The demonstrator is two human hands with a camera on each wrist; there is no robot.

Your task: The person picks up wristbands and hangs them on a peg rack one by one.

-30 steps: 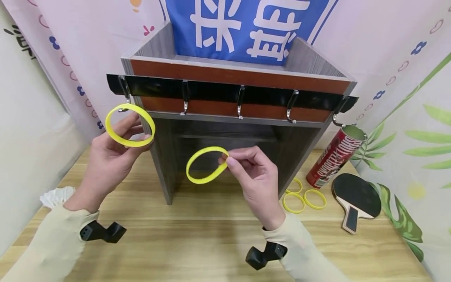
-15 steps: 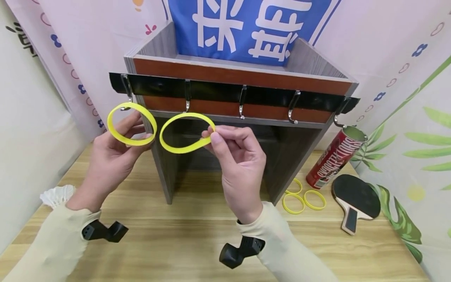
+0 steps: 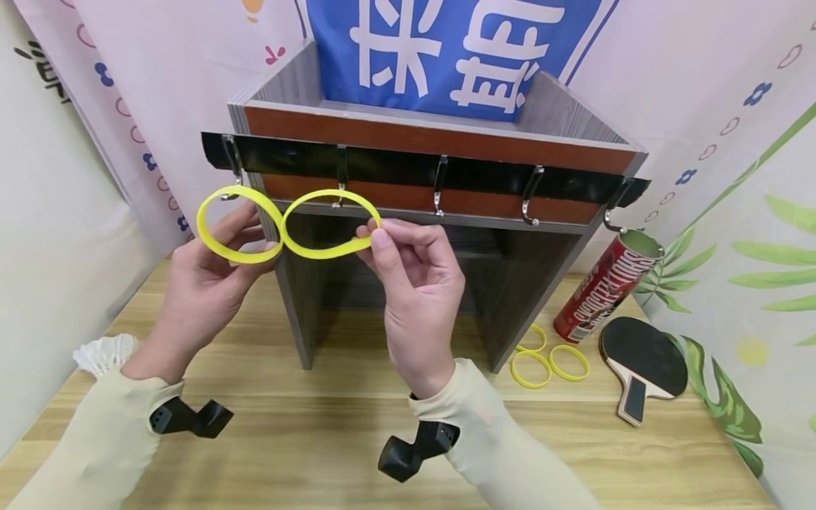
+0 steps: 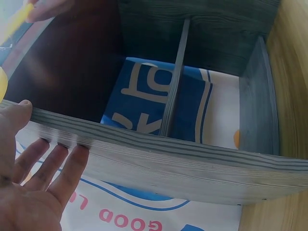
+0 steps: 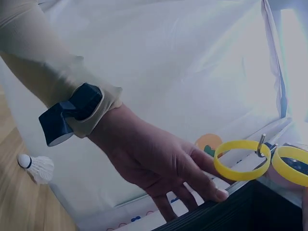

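Note:
My right hand (image 3: 423, 297) pinches a thin yellow ring (image 3: 328, 253) between thumb and fingers. That ring's top passes in front of the second hook (image 3: 342, 173) in the head view. Another yellow ring (image 3: 239, 256) hangs from the leftmost hook (image 3: 232, 159), its right side overlapping the held one's left side. Just below, my left hand (image 3: 204, 290) grips the side panel (image 4: 125, 139) of the grey wooden shelf unit, thumb at its front edge and fingertips on the outer face. Several hooks line the black strip (image 3: 389, 159) across the unit's front.
Right of the unit, several yellow rings (image 3: 569, 363) lie on the wooden table (image 3: 306, 453). Behind them stands a red tube (image 3: 599, 287), with a black table tennis bat (image 3: 644, 358) beside it. A white shuttlecock (image 3: 105, 354) lies at the left.
My right hand has moved left and up with its ring, from in front of the unit's opening to the second hook. My left hand has stayed in place.

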